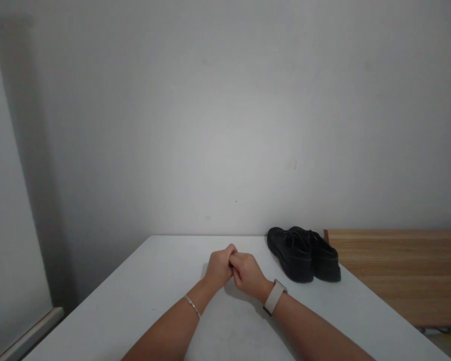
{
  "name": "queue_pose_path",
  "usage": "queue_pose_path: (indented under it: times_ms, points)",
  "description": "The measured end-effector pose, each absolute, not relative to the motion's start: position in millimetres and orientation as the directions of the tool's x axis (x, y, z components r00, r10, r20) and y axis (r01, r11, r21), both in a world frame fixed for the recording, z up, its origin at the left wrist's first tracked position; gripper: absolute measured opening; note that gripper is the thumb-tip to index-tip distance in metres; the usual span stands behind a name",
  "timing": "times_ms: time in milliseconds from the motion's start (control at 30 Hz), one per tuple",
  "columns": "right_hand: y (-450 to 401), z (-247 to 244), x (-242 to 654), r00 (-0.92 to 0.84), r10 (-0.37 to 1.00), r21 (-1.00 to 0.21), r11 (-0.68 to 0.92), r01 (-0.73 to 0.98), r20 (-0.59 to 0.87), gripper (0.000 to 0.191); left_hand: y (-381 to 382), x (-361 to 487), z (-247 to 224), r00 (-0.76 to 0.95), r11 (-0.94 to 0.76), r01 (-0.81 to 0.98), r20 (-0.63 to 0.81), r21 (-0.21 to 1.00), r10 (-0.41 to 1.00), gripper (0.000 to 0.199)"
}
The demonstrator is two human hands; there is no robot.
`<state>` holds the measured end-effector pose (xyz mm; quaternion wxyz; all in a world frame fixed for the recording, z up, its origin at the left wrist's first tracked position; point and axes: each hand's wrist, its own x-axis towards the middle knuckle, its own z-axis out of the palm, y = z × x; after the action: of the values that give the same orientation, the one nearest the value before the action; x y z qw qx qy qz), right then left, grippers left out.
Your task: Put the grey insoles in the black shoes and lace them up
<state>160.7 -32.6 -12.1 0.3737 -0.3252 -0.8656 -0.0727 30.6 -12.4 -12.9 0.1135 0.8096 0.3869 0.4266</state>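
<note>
Forearms (165, 328), cut off below, hands clasped midway between the side edges of the white desk (143, 286).
I see the black lace-up shoes (302, 258) at the far right corner, long axes slanting, toes far and leftward, one toe partly hidden. Left hand (218, 266) and right hand (248, 275) curl closed together; anything inside, I can't tell.

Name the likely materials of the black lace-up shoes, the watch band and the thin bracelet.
Black lace-up shoes: probably leather or a synthetic look-alike, dull, judging by smooth, dark surfaces.
Watch band: perhaps fabric or silicone; its pale, matte surface leaves that open.
Thin bracelet: likely metal, by its silvery, bright glints.
</note>
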Motion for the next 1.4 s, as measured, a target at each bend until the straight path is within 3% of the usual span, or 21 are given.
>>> queue_pose_path:
  times_ms: [367,967,1200,1400]
  points:
    - [-36.7,-5.8,156.3,-0.544,0.479,-0.13,0.82,0.557,0.688,0.03,-9.6,27.9,-12.4,0.256,-0.769,0.365,0.737,0.525,0.625,0.032]
    - [-41.9,-1.7,153.0,-0.495,0.496,-0.247,0.839,0.485,0.714,0.031,-10.5,26.6,-10.6,0.219,-0.736,0.292,0.707,0.61,0.673,0.037]
    - [-35.5,-3.6,157.2,-0.353,0.622,-0.541,0.783,0.308,0.699,0.036,-6.8,28.2,-14.5,0.267,-0.677,0.216,0.625,0.703,0.734,0.036]
    - [-18.4,-9.5,170.7,-0.053,0.734,-0.702,0.666,0.252,0.678,0.019,1.9,26.0,-14.8,0.111,-0.663,0.095,0.654,0.742,0.748,0.034]
